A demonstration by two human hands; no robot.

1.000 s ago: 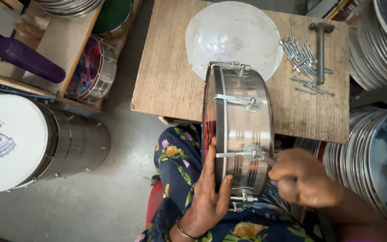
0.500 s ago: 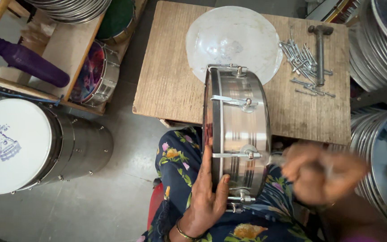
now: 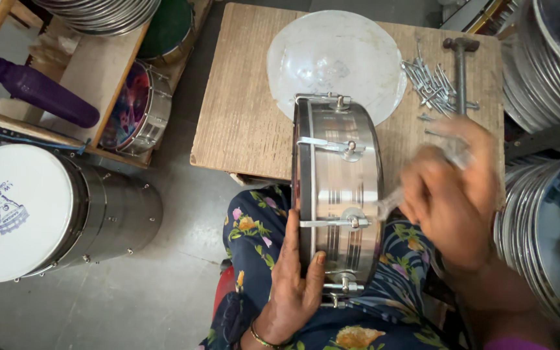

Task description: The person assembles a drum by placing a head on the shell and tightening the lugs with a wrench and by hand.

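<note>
**Drum on edge between two hands**

Seen from above: shiny metal drum (image 3: pixel 338 194) standing on its rim across the lap, far end resting on the near edge of a small wooden table (image 3: pixel 241 123). Long axis running away from the body, from lap toward table; shell facing right, flat head facing left.

Left hand (image 3: pixel 296 285) flat against the drum's near left side, fingers spread up the rim, thumb over the shell edge: bracing, not gripping around. Right hand (image 3: pixel 452 207) just right of the shell, blurred, curled around a thin tool whose tip meets the side bolt (image 3: pixel 351 222) halfway along the shell. Exact grip not clear through the blur. Right hand therefore nearer the bolt; left only steadying from the opposite side.

On the table beyond: a clear round skin (image 3: pixel 335 61), a heap of bolts (image 3: pixel 435 84), a hammer (image 3: pixel 460 71). On the floor to the left, a white-topped drum (image 3: pixel 27 210); on a shelf, a purple bottle (image 3: pixel 37 91).
</note>
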